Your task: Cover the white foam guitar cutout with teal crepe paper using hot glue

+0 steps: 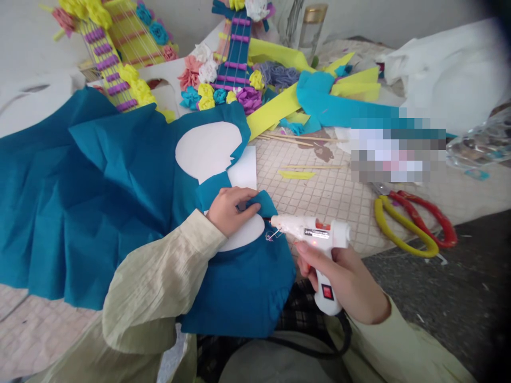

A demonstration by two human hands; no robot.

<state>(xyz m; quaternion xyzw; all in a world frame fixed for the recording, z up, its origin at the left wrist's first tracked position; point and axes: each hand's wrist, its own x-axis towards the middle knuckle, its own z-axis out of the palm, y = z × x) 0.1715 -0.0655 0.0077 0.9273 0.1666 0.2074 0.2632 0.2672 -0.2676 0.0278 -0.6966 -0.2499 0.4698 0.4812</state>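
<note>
My right hand (339, 274) grips a white hot glue gun (305, 229) by its handle, forefinger near the trigger. The nozzle points left, at a teal flap beside my left hand (235, 210). That hand rests on a white guitar-shaped cutout (209, 149), thumb and forefinger bent on the edge of the teal paper sheet (239, 298). The sheet lies beneath the cutout, and a strip of it crosses the cutout's narrow middle. Part of the cutout is hidden under my left hand and sleeve.
Red-and-yellow-handled scissors (407, 223) lie at the right. Behind are thin wooden sticks (295, 139), a yellow paper scrap (297, 174), teal strips (351, 106) and a decorated blue guitar-like craft (235, 53). A glass jar (312, 32) stands at the back. The gun's black cord (343, 340) loops near my lap.
</note>
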